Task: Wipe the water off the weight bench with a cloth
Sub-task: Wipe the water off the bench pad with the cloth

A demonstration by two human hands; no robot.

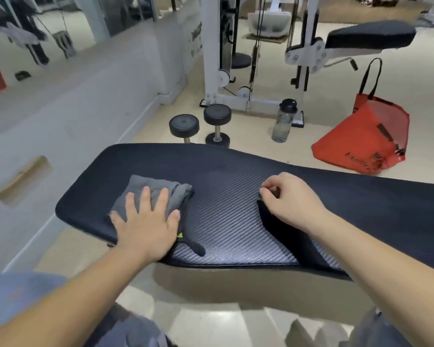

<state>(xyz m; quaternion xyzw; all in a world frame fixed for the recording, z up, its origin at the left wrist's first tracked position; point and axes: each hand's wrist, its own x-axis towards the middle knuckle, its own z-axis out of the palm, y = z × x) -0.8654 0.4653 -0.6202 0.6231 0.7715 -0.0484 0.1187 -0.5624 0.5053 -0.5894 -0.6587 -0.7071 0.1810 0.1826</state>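
Note:
A black padded weight bench [226, 211] with a woven texture runs across the middle of the head view. A folded grey cloth [150, 187] lies on its left end. My left hand [148, 221] presses flat on the cloth, fingers spread. My right hand [290, 199] rests on the bench to the right, fingers curled loosely, with nothing seen in it. No water drops are clear on the pad; a faint duller patch [226, 176] shows between the hands.
Two black dumbbells [201, 126] stand on the floor behind the bench. A clear water bottle [283, 121] and a red tote bag [366, 139] sit further right. A white cable machine [236, 71] and another padded seat [371, 35] are beyond. A wall runs along the left.

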